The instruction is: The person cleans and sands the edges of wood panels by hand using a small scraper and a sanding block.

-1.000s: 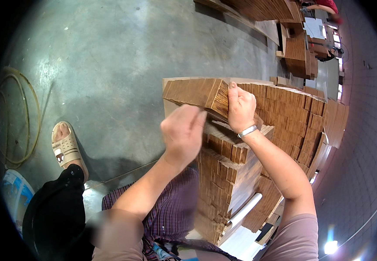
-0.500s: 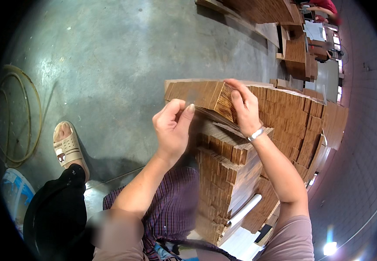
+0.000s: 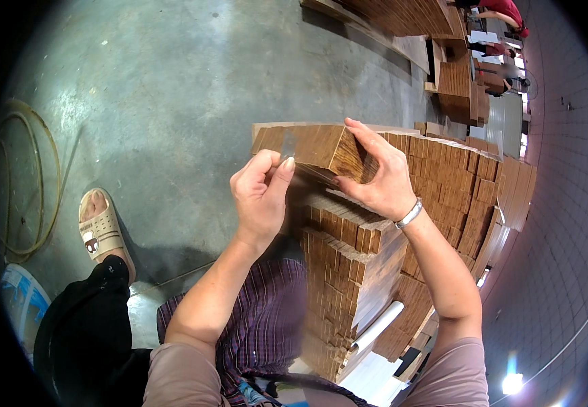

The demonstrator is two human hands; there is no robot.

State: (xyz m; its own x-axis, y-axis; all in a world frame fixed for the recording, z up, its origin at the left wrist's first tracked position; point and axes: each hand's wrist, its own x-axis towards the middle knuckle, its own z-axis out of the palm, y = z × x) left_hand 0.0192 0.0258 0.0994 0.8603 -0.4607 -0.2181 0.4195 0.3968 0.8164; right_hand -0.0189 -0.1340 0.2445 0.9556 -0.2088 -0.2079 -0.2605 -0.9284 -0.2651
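The right hand [image 3: 387,178] holds the wood bundle [image 3: 317,146], fingers wide. The left hand [image 3: 258,193] pinches; I can't tell if it holds the blurry gray bit [image 3: 289,141].

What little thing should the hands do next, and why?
Maybe steady the wooden bundle with the right hand: its fingers and thumb span the bundle's end, while the left hand has its fingertips close together at the long side, near a grey patch too unclear to name. Steadying might stop wobbles there.
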